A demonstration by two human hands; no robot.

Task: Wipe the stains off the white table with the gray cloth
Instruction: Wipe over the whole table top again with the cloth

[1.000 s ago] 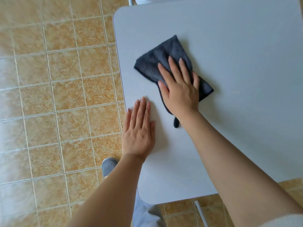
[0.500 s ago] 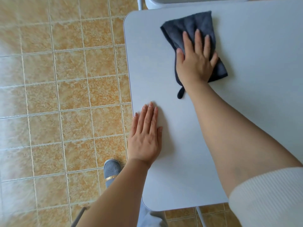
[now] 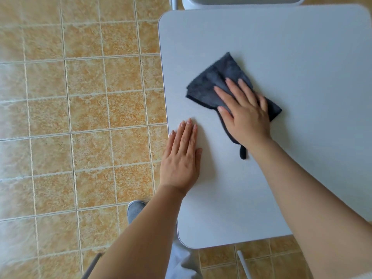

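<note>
The white table (image 3: 302, 57) fills the right side of the head view. A dark gray cloth (image 3: 213, 85) lies crumpled on its left-middle part. My right hand (image 3: 245, 115) presses flat on the cloth, fingers spread and pointing up-left, and covers its near half. A thin loop of the cloth sticks out beside my wrist. My left hand (image 3: 181, 158) rests palm down on the table's left edge, fingers together, apart from the cloth. I see no clear stains on the bare tabletop.
Orange tiled floor (image 3: 70, 117) lies to the left of the table. A pale chair (image 3: 241, 0) stands at the table's far edge. My grey slipper (image 3: 134, 210) shows on the floor below the left arm. A table leg (image 3: 243, 264) shows under the near edge.
My right hand has pulled the cloth back from the table's far left corner toward me, to the middle-left of the table. The left hand has stayed in place.
</note>
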